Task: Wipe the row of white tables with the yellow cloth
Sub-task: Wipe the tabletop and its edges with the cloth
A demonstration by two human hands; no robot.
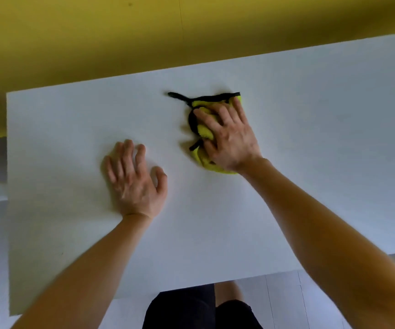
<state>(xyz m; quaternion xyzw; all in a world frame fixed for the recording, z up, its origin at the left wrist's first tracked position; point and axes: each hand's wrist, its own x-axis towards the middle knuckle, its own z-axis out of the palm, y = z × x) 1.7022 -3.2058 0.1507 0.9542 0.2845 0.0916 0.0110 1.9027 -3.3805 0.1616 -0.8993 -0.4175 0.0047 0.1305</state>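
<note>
Head view, 1 frame.

Item 1: your right hand (229, 136). It lies palm down on the yellow cloth (203, 131), fingers spread wide and pressed flat over the bunched fabric rather than curled around it. The wrist and forearm run back toward the lower right corner.

Item 2: the yellow cloth. It is crumpled under your right palm and fingers, on the table (310, 138). Yellow folds show between your fingers, beside your thumb and below the heel of your hand. Its black edging (179, 97) trails out past your fingertips, up and to the left, and lies flat on the surface.

Item 3: your left hand (136, 179). It rests palm down on the bare tabletop, fingers wide apart, holding nothing. It sits to the left of your right thumb, a little nearer your body, and apart from the cloth.

Item 4: the table. White top, spanning most of the frame, with both of your hands and the cloth on it. Its left edge and near edge are visible.

Item 5: a yellow wall (96, 39) stands beyond your fingertips, along the far edge of the table.

Item 6: dark clothing (187, 309) shows below the near edge, between your 2 forearms.
</note>
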